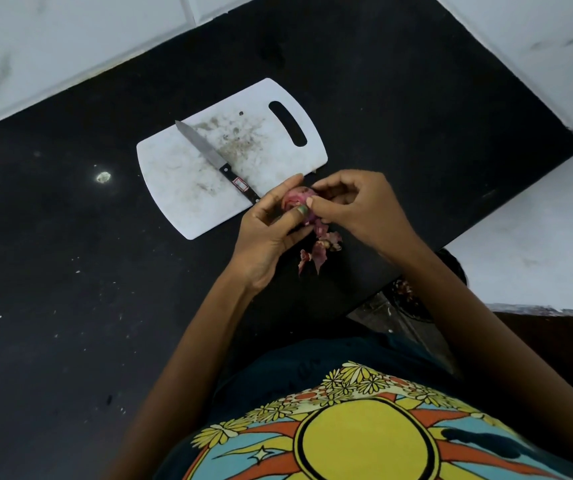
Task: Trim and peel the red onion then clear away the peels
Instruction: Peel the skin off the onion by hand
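Observation:
The red onion [296, 201] is held between both hands above the black counter, just off the near right corner of the white cutting board [188, 206]. My left hand [271, 233] cups it from the left, thumb on its front. My right hand [357, 209] pinches its skin from the right. Loose purple peels [321, 247] hang and lie below the onion. A knife [214, 158] with a black handle lies diagonally on the board, blade pointing away to the left.
The black counter [70, 271] spreads wide to the left, speckled with crumbs and one pale spot [103, 177]. White tiled wall runs along the back and right. A dark bin [413, 299] with scraps sits below the counter's right edge.

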